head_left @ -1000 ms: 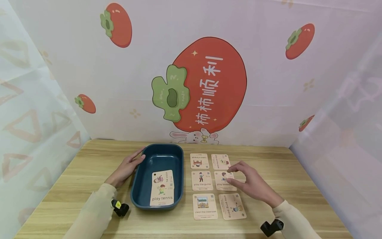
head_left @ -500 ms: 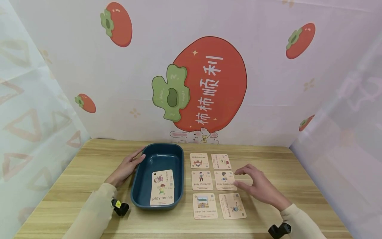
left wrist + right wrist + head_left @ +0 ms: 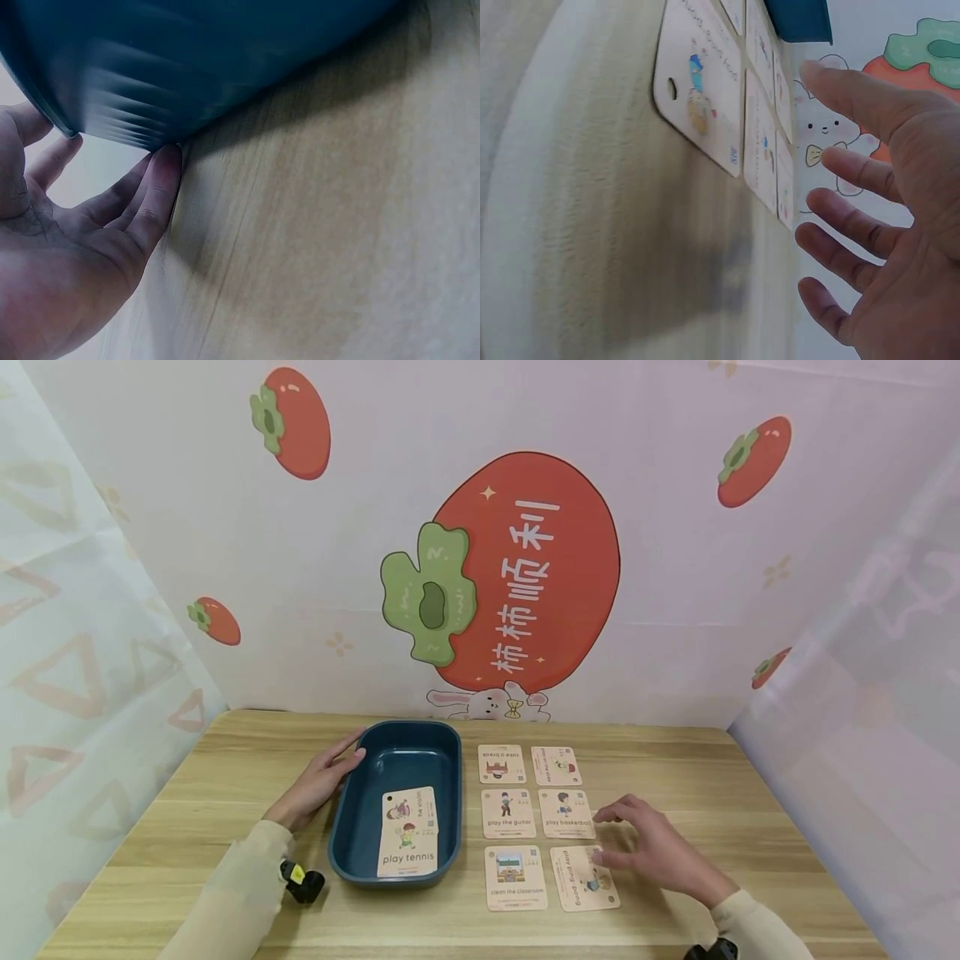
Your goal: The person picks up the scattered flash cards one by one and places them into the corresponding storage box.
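Note:
A dark blue plastic bin (image 3: 337, 852) stands on the table. My left hand (image 3: 322, 781) holds its far left side, thumb at the rim; in the left wrist view, the fingers (image 3: 161, 180) touch the outer wall near the base. Inside lie two overlapping picture cards, the "play tennis" card (image 3: 408, 858) over a violin card (image 3: 397, 808). My right hand (image 3: 656, 852) hovers with spread fingers and nothing held, thumb over the edge of the "play ping-pong" card (image 3: 581, 889). The "play basketball" card (image 3: 562, 810) lies just left of its fingertips.
Left of the right hand lie the "play the guitar" card (image 3: 507, 810), "clean the classroom" card (image 3: 516, 889), "take a break" card (image 3: 501, 768) and "play on the slide" card (image 3: 555, 768). A persimmon-printed backdrop (image 3: 660, 677) rises behind the wooden table (image 3: 420, 927).
My right hand has drawn back rightward from the "play basketball" card and come nearer, down to the "play ping-pong" card. The left hand, bin and cards stay in place.

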